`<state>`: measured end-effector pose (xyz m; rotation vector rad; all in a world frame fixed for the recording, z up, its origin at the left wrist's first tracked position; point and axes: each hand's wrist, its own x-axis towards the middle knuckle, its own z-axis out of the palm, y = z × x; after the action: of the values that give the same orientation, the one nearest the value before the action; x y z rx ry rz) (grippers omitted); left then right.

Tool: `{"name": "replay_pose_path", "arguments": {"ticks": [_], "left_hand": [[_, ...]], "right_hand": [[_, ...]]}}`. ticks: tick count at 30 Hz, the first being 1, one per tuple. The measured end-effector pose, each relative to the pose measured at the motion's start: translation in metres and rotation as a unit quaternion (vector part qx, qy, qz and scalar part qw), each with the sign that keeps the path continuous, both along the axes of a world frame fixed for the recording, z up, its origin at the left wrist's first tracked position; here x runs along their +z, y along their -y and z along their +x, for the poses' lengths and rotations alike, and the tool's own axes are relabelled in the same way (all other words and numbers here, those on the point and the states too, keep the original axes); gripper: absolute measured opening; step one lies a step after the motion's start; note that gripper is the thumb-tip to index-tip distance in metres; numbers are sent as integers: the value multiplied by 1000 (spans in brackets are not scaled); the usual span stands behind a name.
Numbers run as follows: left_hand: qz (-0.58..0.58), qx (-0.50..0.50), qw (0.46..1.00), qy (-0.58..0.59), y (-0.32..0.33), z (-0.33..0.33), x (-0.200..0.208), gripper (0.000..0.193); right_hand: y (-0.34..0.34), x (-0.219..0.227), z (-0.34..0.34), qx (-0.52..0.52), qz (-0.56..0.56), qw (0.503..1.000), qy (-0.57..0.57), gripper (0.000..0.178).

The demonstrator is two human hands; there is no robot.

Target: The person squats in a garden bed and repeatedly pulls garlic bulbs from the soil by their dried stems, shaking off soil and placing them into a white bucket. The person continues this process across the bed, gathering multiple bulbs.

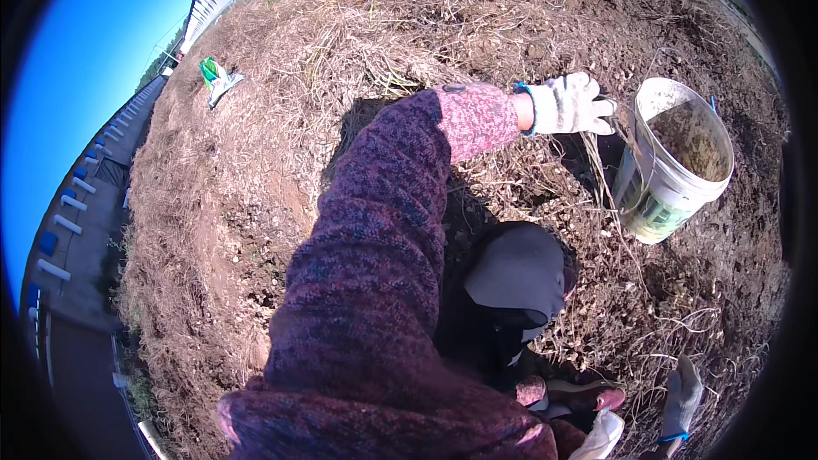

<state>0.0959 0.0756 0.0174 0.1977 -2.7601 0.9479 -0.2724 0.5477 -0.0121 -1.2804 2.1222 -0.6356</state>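
Observation:
My left arm, in a purple-red knit sleeve, stretches across the middle of the view. My left hand (577, 105), in a whitish work glove with a blue cuff, is closed around a bunch of dry stalks (599, 172) that trail down toward the ground. Just right of it stands a white plastic bucket (665, 200), tilted, dirty inside, with a greenish print on its side; some stalks hang against its near wall. Low at the right, my right hand (682, 400), also gloved with a blue cuff, has its fingers stretched out over the soil, holding nothing visible.
Dry straw and withered stems cover the brown soil (256, 179). A green and white bag (217, 79) lies at the far left. My bent knee (520, 273) and a reddish shoe (588, 396) are below the bucket. A long wall (85, 243) runs along the left.

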Motion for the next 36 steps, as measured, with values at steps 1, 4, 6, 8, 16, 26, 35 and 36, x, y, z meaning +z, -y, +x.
{"name": "replay_pose_path", "arguments": {"ticks": [1,4,6,8,16,26,35,36], "left_hand": [[-72,25,997,-23,17,56,-11,33],[37,361,925,108,28,211,-69,30],[177,589,757,218,20,284,-109,38],[225,648,698,206,28,319,-129,37],[267,634,710,150,65,288,-71,34],[371,370,834,173,41,66,1,33],[436,109,831,328,8,-155,-81,35],[399,72,844,351,-4,-169,-106,33]], "right_hand": [[0,-5,-3,23,30,999,12,45],[-18,-19,2,20,77,997,-11,35],[-28,-27,1,59,118,987,-95,38],[-37,-34,-4,46,153,980,-115,44],[-21,-56,-20,81,269,942,-182,45],[32,-53,30,62,206,976,-35,63],[135,-118,60,179,87,949,-245,47],[147,-134,60,158,93,952,-245,45]]}}
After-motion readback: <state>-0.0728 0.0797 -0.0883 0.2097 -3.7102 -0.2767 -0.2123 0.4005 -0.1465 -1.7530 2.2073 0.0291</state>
